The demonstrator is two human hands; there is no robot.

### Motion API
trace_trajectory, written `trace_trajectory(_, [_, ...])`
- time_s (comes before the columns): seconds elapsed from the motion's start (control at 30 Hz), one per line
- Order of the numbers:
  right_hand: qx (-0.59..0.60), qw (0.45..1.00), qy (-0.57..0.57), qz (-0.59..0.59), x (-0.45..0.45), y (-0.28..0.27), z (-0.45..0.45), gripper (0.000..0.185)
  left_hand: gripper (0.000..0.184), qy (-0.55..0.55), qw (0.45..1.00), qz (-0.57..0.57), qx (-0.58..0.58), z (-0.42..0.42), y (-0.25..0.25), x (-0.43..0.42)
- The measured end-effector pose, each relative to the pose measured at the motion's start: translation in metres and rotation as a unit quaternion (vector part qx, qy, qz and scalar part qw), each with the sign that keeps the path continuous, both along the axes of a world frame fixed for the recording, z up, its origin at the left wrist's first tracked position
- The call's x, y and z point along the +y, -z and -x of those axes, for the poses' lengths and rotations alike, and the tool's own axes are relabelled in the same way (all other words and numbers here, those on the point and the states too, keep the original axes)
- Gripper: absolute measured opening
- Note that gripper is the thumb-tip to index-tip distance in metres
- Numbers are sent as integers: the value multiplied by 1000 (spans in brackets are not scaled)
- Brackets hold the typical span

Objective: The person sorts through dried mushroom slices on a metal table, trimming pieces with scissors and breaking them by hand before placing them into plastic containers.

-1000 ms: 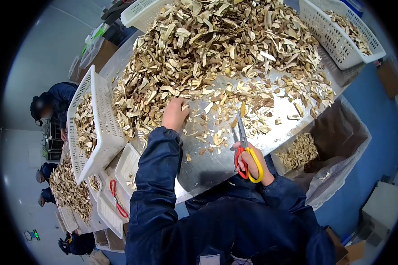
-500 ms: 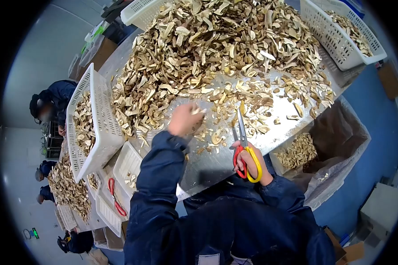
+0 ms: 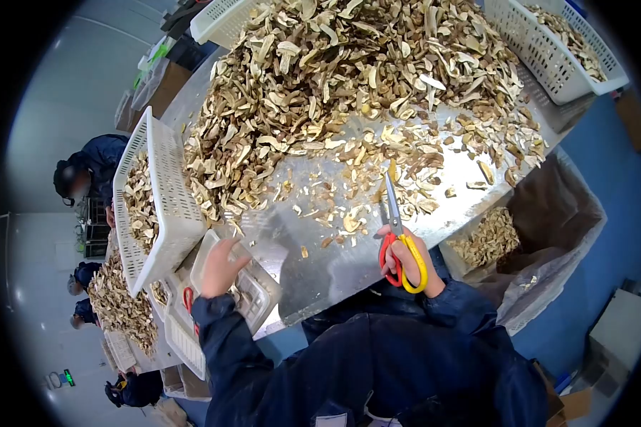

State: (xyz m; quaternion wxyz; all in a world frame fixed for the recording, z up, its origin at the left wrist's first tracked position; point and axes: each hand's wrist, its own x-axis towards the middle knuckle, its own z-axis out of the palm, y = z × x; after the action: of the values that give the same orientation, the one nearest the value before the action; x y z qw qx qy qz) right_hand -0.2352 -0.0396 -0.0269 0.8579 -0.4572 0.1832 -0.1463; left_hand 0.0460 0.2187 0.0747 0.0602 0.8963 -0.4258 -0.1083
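My right hand point(image 3: 414, 265) is closed around the red and yellow handles of a pair of scissors point(image 3: 394, 206), whose blades point away from me over the metal table and stand slightly apart. My left hand point(image 3: 222, 269) is over a small white plastic tray point(image 3: 265, 302) at the table's left side, fingers loosely apart, with no piece visible in them. A few pale bits show in the tray, partly hidden by that hand. Sliced dried mushrooms point(image 3: 313, 92) form a big heap beyond my hands, and smaller pieces point(image 3: 352, 219) lie scattered before the scissors.
A white crate of slices point(image 3: 165, 206) stands tilted at the left, another crate point(image 3: 548, 60) at the far right. Below the table's right edge is a lined bin point(image 3: 548, 235). Red-handled scissors point(image 3: 189, 299) lie left of my left hand. Co-workers point(image 3: 96, 167) are farther left.
My left hand has moved from the middle of the table, where it held pale mushroom pieces, left and towards me over the small tray. My right hand keeps the scissors in nearly the same place.
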Motion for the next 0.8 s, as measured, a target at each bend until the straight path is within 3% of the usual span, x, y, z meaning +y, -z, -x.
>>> trace_trajectory(0.07, [1,1000,1,1,1,1,0,36,40,-44,975,87,202,6,14,-68])
trace_trajectory(0.13, [0,1000,-1,3,1,1,1,35,38,-23,963,129,237,22,32,-134])
trace_trajectory(0.23, [-3,1000,4,-9,3,-1,1,33,39,135,964,212,80,37,56,-213])
trace_trajectory(0.37, [4,1000,1,9,2,-3,3,31,39,107,976,187,21,42,93,-253])
trace_trajectory(0.47, [12,1000,4,19,2,-2,3,31,39,97,975,198,29,37,99,-245])
trace_trajectory(0.57, [10,1000,-7,22,2,0,1,36,43,16,942,287,173,27,95,-223])
trace_trajectory(0.6, [9,1000,-13,26,2,1,1,38,43,-52,919,247,304,24,83,-216])
trace_trajectory(0.63, [8,1000,-14,25,2,1,0,37,42,-88,869,281,398,24,79,-211])
trace_trajectory(0.7, [6,1000,-13,26,1,0,1,37,40,-149,732,340,571,30,73,-202])
trace_trajectory(0.8, [19,1000,-6,12,4,-3,0,34,38,-171,633,361,663,47,48,-191])
